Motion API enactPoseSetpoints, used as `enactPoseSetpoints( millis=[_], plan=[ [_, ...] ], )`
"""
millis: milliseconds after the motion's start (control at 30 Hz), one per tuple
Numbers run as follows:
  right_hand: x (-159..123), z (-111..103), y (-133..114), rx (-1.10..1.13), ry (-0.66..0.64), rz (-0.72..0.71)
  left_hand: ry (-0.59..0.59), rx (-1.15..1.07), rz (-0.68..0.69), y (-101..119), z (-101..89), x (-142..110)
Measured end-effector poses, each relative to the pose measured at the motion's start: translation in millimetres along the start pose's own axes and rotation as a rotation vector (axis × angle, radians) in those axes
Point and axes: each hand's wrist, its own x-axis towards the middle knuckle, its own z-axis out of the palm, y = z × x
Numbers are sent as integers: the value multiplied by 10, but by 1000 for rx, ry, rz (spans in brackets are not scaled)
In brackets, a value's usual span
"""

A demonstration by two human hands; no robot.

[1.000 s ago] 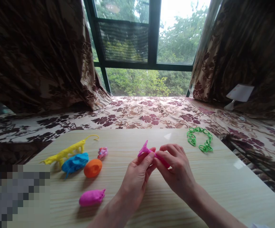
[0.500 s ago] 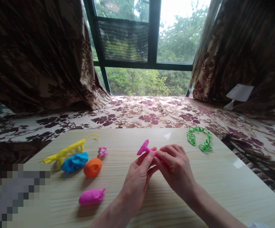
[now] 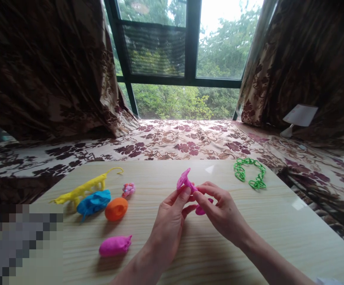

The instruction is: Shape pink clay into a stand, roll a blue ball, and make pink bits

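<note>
Above the middle of the table, both hands pinch a soft pink piece that looks like modelling clay (image 3: 184, 181). Its flared, thin end sticks up past the fingers of my left hand (image 3: 172, 215), with the thumb pressed on its neck. My right hand (image 3: 223, 206) grips the narrower part by the fingertips, close beside the left fingers. A rounded pink end (image 3: 204, 206) shows below the right fingers. The part between the fingers is hidden.
Left on the table (image 3: 148, 257) lie a yellow long-tailed figure (image 3: 84, 188), a blue lump (image 3: 94, 202), an orange round piece (image 3: 116, 209), a small pink beaded cluster (image 3: 128, 190) and a magenta roll (image 3: 115, 246). A green chain (image 3: 257, 174) lies at back right.
The pink piece has turned in the fingers: its flared end now tips more upright, and a rounded end shows under the right hand. The right fingers have shifted and spread slightly.
</note>
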Motion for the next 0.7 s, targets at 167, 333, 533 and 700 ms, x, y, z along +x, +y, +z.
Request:
enactPoseSetpoints(
  millis=[167, 333, 533, 700],
  plan=[
    [-10, 23, 19, 96, 58, 32, 36, 45, 2, 12, -3, 0],
    [-24, 50, 24, 128, 66, 34, 68, 91, 11, 19, -10, -7],
    [8, 9, -30, 226, -13, 132, 2, 8, -32, 35, -10, -10],
    [26, -52, -31, 111, 13, 95, 6, -4, -44, 31, -36, 1]
  ],
)
